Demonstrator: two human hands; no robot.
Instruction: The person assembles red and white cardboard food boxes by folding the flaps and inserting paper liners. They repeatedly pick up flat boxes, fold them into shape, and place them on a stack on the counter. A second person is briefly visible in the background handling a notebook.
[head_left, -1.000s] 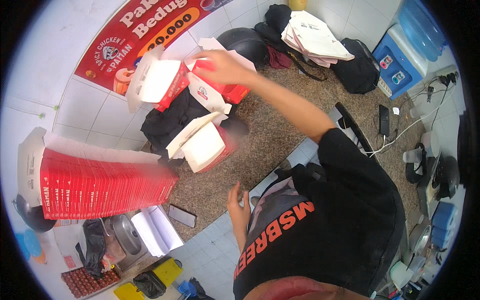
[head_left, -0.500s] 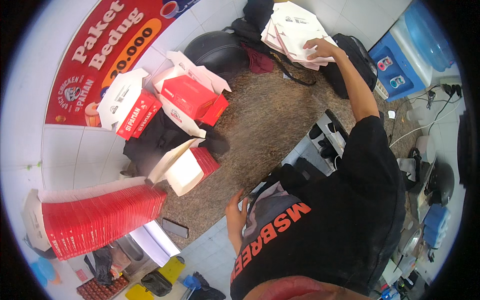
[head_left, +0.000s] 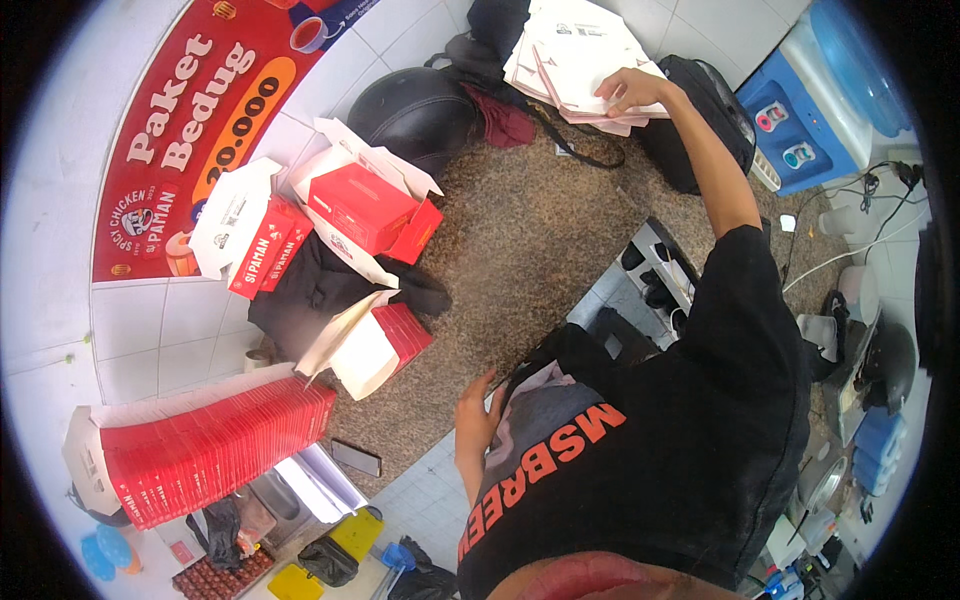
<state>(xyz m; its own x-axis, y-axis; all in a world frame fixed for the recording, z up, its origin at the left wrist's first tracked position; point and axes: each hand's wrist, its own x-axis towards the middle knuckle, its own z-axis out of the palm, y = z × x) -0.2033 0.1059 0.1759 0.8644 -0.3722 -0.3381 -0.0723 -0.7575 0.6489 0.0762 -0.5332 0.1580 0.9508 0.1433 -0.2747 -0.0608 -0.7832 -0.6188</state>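
At the far right end of the counter, my right hand (head_left: 632, 90) reaches over a stack of flat white carton blanks (head_left: 575, 55). Its fingers are bent and closed on the edge of a blank near the top. My left hand (head_left: 474, 425) hangs by the counter's front edge, close to my shirt, with fingers apart and nothing in it. To its left lies an unfolded-top red and white carton (head_left: 365, 355) with its lid raised. Behind that, more formed red and white cartons (head_left: 365, 205) stand open, and another (head_left: 250, 235) leans beside them.
A long row of nested red cartons (head_left: 220, 450) fills the counter's left end. Beside it lies a phone (head_left: 356, 458). A black cushioned seat (head_left: 415, 120) and a black backpack (head_left: 700, 120) flank the blanks. A blue and white water dispenser (head_left: 800, 120) stands at right.
My right hand's fingers have curled more at the blanks, and the hand has shifted slightly left. My left hand stays near the counter edge. The whole view has tilted a little.
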